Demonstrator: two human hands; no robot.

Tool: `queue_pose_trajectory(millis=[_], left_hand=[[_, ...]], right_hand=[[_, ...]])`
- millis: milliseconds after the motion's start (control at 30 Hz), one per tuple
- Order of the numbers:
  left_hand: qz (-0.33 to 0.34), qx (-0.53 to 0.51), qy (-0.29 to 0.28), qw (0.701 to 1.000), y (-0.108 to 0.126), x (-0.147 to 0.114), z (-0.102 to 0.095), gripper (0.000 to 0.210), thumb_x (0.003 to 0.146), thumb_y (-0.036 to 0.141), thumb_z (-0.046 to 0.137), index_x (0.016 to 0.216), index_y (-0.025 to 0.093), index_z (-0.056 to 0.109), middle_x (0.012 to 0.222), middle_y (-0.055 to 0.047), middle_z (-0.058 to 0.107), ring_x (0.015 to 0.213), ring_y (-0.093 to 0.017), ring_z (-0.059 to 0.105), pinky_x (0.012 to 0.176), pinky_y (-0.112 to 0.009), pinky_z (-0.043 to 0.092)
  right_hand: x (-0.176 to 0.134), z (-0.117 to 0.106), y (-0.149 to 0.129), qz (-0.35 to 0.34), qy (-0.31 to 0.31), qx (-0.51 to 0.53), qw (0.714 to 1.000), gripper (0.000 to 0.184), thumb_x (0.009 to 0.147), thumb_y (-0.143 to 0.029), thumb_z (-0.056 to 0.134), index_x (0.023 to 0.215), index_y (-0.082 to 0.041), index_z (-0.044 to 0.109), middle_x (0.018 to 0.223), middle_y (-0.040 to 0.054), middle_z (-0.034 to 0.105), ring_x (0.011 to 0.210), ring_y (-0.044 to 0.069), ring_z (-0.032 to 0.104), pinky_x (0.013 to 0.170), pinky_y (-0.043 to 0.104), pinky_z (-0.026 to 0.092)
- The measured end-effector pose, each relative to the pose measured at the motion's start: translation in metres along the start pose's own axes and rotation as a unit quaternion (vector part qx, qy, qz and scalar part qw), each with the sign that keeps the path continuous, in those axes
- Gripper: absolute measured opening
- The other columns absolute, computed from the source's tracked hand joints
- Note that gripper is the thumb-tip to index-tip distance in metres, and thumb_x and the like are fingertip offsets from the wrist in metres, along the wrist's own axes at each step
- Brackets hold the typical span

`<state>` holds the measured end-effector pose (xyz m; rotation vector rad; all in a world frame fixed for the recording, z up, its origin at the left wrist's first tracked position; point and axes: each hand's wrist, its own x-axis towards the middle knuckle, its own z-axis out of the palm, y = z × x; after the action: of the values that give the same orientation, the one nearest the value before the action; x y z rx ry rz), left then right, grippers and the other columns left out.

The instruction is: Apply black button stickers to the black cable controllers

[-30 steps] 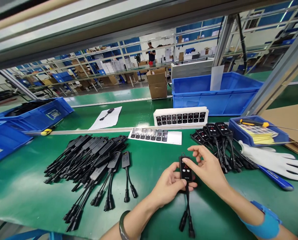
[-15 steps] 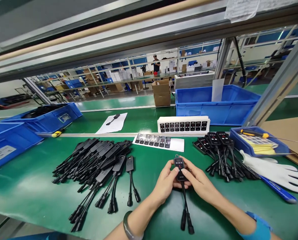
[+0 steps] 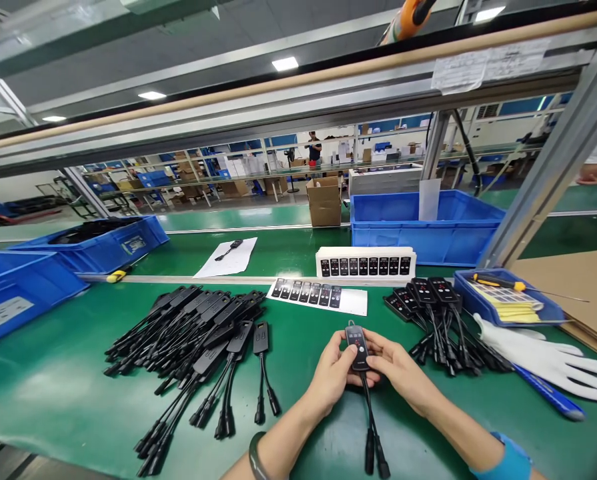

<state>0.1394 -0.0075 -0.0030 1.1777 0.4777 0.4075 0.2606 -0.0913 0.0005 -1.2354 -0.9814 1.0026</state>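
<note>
Between my hands is a small black controller box point(image 3: 358, 348), its buttoned label face up and two plug-ended cables hanging toward me. My left hand point(image 3: 331, 373) grips its left side, thumb on the face. My right hand point(image 3: 397, 368) holds the right side, thumb near the lower edge. Just beyond lies a sheet of black labels point(image 3: 353, 301), with a standing stack of label sheets point(image 3: 365, 262) behind it. A large pile of black controllers point(image 3: 213, 310) lies to the left, backs up. On the right is a smaller pile of controllers point(image 3: 431, 293) with labelled faces.
Blue bins point(image 3: 113, 248) stand at the left, and a larger blue bin point(image 3: 428, 233) at the back right. A white glove point(image 3: 538, 357) lies over a blue-handled tool point(image 3: 553, 393). A small tray point(image 3: 508, 300) holds yellow sheets and a screwdriver. A metal post point(image 3: 553, 147) rises at right.
The view has tilted upward, so the bench sits lower in the picture. My left thumb has shifted slightly on the controller's face; both hands still hold the controller.
</note>
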Motion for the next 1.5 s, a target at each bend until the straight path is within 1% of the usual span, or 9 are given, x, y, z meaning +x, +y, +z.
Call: queue_pose_trajectory(millis=[367, 1000, 1133, 1233, 1300, 1333, 1400, 1467, 1500], left_hand=[[0.006, 0.004, -0.003, 1.0, 0.003, -0.002, 0.002, 0.051, 0.078, 0.051, 0.059, 0.108, 0.015, 0.04, 0.092, -0.01, 0.067, 0.064, -0.018, 0.068, 0.057, -0.026, 0.054], [0.014, 0.017, 0.006, 1.0, 0.002, 0.0, 0.0, 0.053, 0.076, 0.055, 0.059, 0.106, 0.016, 0.04, 0.08, -0.004, 0.065, 0.061, -0.017, 0.067, 0.059, -0.03, 0.054], [0.018, -0.004, 0.005, 1.0, -0.002, 0.002, -0.001, 0.055, 0.076, 0.056, 0.06, 0.111, 0.017, 0.04, 0.091, -0.008, 0.066, 0.069, -0.019, 0.067, 0.062, -0.029, 0.052], [0.034, -0.019, -0.021, 0.999, 0.001, 0.006, -0.004, 0.056, 0.082, 0.058, 0.051, 0.121, 0.02, 0.037, 0.101, -0.01, 0.066, 0.079, -0.02, 0.067, 0.071, -0.034, 0.052], [0.083, 0.078, -0.031, 0.993, 0.007, 0.01, -0.012, 0.052, 0.088, 0.055, 0.041, 0.126, 0.02, 0.036, 0.103, -0.011, 0.065, 0.087, -0.022, 0.066, 0.081, -0.039, 0.05], [0.12, 0.187, -0.019, 0.975, 0.01, 0.013, -0.018, 0.05, 0.09, 0.052, 0.037, 0.129, 0.021, 0.036, 0.108, -0.011, 0.064, 0.094, -0.022, 0.064, 0.087, -0.041, 0.048], [0.177, 0.44, 0.036, 0.88, 0.018, 0.021, -0.034, 0.047, 0.091, 0.042, 0.037, 0.133, 0.02, 0.037, 0.124, -0.012, 0.056, 0.114, -0.024, 0.054, 0.1, -0.043, 0.039], [0.172, 0.602, 0.093, 0.774, 0.023, 0.028, -0.051, 0.05, 0.088, 0.034, 0.041, 0.135, 0.017, 0.037, 0.14, -0.015, 0.041, 0.132, -0.028, 0.034, 0.108, -0.048, 0.026], [0.152, 0.637, 0.112, 0.747, 0.024, 0.031, -0.058, 0.052, 0.086, 0.032, 0.043, 0.135, 0.014, 0.037, 0.145, -0.017, 0.034, 0.136, -0.031, 0.025, 0.109, -0.052, 0.021]], right_hand=[[-0.001, 0.001, 0.004, -0.002, -0.01, 0.038, 0.999, 0.053, 0.074, -0.017, 0.055, 0.126, -0.021, 0.055, 0.113, 0.007, 0.063, 0.102, 0.022, 0.056, 0.092, 0.037, 0.043], [0.0, 0.002, 0.002, -0.003, -0.002, 0.019, 1.0, 0.055, 0.072, -0.018, 0.055, 0.127, -0.018, 0.055, 0.11, 0.0082, 0.065, 0.107, 0.026, 0.055, 0.09, 0.042, 0.046], [-0.001, 0.006, 0.012, -0.047, 0.035, -0.096, 0.994, 0.063, 0.074, -0.024, 0.056, 0.135, -0.018, 0.044, 0.115, 0.0094, 0.059, 0.099, 0.025, 0.058, 0.085, 0.041, 0.05], [-0.002, 0.007, 0.015, -0.128, 0.097, -0.259, 0.952, 0.06, 0.075, -0.024, 0.06, 0.132, -0.02, 0.044, 0.11, 0.0082, 0.057, 0.094, 0.024, 0.058, 0.083, 0.038, 0.05], [0.0, 0.001, 0.008, -0.164, 0.121, -0.333, 0.921, 0.047, 0.081, -0.026, 0.055, 0.127, -0.02, 0.048, 0.108, 0.008, 0.058, 0.092, 0.023, 0.058, 0.082, 0.035, 0.05], [0.003, -0.006, 0.002, -0.172, 0.135, -0.365, 0.905, 0.042, 0.085, -0.027, 0.051, 0.126, -0.02, 0.048, 0.109, 0.0085, 0.058, 0.089, 0.022, 0.059, 0.079, 0.034, 0.051], [0.01, -0.028, -0.013, -0.162, 0.182, -0.452, 0.858, 0.04, 0.088, -0.031, 0.046, 0.125, -0.017, 0.049, 0.112, 0.0102, 0.056, 0.084, 0.02, 0.06, 0.074, 0.03, 0.052], [0.018, -0.058, -0.031, -0.123, 0.24, -0.564, 0.781, 0.04, 0.089, -0.031, 0.047, 0.125, -0.013, 0.051, 0.113, 0.0117, 0.056, 0.086, 0.02, 0.06, 0.076, 0.029, 0.051], [0.021, -0.074, -0.039, -0.087, 0.268, -0.627, 0.726, 0.041, 0.088, -0.03, 0.047, 0.124, -0.013, 0.052, 0.113, 0.0119, 0.056, 0.09, 0.021, 0.06, 0.079, 0.028, 0.05]])
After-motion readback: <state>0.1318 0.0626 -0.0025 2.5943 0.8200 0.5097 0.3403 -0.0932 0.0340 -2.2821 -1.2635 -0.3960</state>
